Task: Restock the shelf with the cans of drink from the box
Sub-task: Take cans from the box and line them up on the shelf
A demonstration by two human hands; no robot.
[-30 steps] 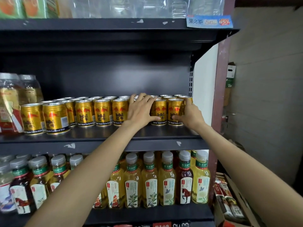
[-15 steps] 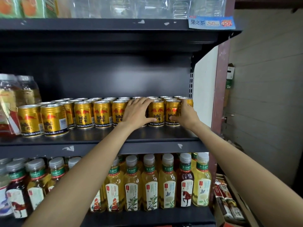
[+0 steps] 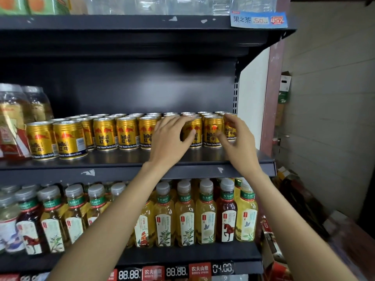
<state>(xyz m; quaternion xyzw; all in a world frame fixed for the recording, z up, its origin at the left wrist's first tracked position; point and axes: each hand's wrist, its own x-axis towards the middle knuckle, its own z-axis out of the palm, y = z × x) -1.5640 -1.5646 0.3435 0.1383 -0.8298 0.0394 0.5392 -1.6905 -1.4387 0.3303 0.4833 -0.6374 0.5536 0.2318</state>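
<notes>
Several gold cans of drink (image 3: 126, 132) stand in rows on the dark middle shelf (image 3: 121, 159), filling it up to the right end. My left hand (image 3: 172, 138) hovers in front of the cans right of centre, fingers loosely spread over the top of one can (image 3: 194, 136), and hides the can behind its palm. My right hand (image 3: 236, 138) is beside the last cans (image 3: 212, 131) at the right end, fingers loosely curled, holding nothing. The open cardboard box (image 3: 271, 246) lies low at the right, mostly cut off by my right arm.
Large jars (image 3: 14, 118) stand at the left end of the can shelf. Tea bottles (image 3: 186, 218) fill the shelf below, with price tags (image 3: 176, 271) on its edge. The shelf above (image 3: 121, 22) overhangs. A white wall (image 3: 328, 98) and stacked cartons (image 3: 285, 88) are to the right.
Both hands have let go of the cans they were gripping at the right end and drawn slightly back towards me. The cans stay in line on the shelf.
</notes>
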